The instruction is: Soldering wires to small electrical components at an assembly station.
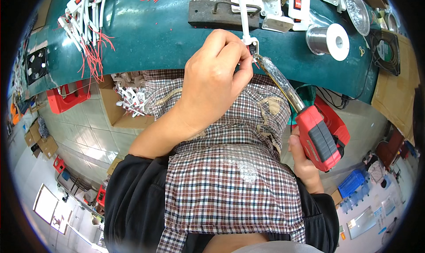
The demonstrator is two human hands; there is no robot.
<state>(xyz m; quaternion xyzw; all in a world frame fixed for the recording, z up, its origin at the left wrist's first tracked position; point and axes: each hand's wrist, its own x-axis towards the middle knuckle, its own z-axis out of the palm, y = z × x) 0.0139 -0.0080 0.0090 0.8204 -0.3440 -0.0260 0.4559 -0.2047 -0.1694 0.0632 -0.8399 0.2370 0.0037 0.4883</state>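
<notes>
My right hand (305, 164) is wrapped round a red and black soldering gun (315, 138). Its long, stained metal barrel slants up and left, and the tip meets a small white switch housing (253, 42) at the bench's near edge. Beside that tip, my left hand (217, 71) is closed in a pinch. A thin red wire shows at its fingertips, partly hidden by the fingers. From the housing a white cable (243, 14) runs away across a dark metal block (208, 15). Dark parts show inside the housing; their details are too small to tell.
A solder spool (327, 40) stands on the green bench (146, 40), near white switch covers (276, 23) and a metal bowl (357, 12). White cables with red wires (90, 27) lie far left. A carton of white parts (133, 98) sits below; a small fan (386, 51) is right.
</notes>
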